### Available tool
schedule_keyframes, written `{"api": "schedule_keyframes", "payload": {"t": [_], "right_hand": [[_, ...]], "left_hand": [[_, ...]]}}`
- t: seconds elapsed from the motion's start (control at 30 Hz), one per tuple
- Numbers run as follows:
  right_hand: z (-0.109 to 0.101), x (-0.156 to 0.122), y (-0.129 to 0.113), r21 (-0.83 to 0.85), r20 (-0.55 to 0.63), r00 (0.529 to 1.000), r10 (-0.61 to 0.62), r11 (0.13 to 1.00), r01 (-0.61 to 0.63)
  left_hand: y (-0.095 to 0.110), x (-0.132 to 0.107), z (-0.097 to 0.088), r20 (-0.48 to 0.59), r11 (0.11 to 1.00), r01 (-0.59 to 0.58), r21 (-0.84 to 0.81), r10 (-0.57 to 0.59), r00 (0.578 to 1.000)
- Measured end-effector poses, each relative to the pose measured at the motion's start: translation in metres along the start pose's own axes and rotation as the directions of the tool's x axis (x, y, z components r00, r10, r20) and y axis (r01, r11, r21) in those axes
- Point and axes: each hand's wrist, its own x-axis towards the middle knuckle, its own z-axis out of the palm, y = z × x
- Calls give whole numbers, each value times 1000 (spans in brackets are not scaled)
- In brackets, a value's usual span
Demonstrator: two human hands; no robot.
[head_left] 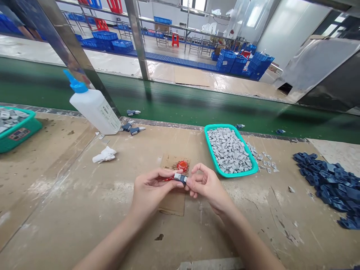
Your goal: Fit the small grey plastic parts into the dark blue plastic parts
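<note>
In the middle of the head view, a small dark blue and light grey plastic part point(181, 178) is pinched between my two hands. The thumb and fingers of my left hand point(152, 185) close on its grey end. My right hand point(206, 185) grips its dark blue end with thumb and forefinger. Just behind them a round red cap point(182, 166) lies on a stained cardboard piece point(172, 204). Another red thing shows partly beneath my left fingers; its kind is hidden.
A turquoise basket point(209, 144) of small grey pieces stands right of centre, with loose ones beside it. Dark blue parts point(332, 183) lie heaped at right. A white bottle point(94, 112), crumpled tissue point(104, 155) and another basket point(30, 129) are at left. A green conveyor belt point(174, 107) runs behind.
</note>
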Motion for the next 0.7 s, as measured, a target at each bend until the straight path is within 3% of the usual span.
{"api": "schedule_keyframes", "payload": {"t": [0.17,0.33,0.43,0.5,0.53,0.6,0.67,0.7], "right_hand": [[-2,-3,1,-44,112,993,28,999,-23],[10,-6,-2,24,109,992,-56,998,54],[-1,-9,-15,-27,43,995,-93,995,95],[-21,-15,-26,-164,-103,979,-175,974,157],[-34,-18,-31,-274,-199,949,-244,944,186],[-61,-24,-37,-561,-386,810,-442,809,174],[-83,-26,-37,-765,-413,710,-570,640,69],[-90,-25,-35,-822,-393,698,-598,569,24]], "left_hand": [[2,3,-5,117,997,-31,65,23,993],[7,5,-4,121,997,-7,77,-3,993],[11,9,-1,72,986,-56,157,45,996],[16,17,-2,38,972,-92,216,86,996],[20,24,-4,21,962,-112,247,111,994],[28,43,-10,2,927,-153,343,163,987],[35,72,-18,16,858,-190,477,208,978],[37,89,-22,31,809,-207,550,228,973]]}}
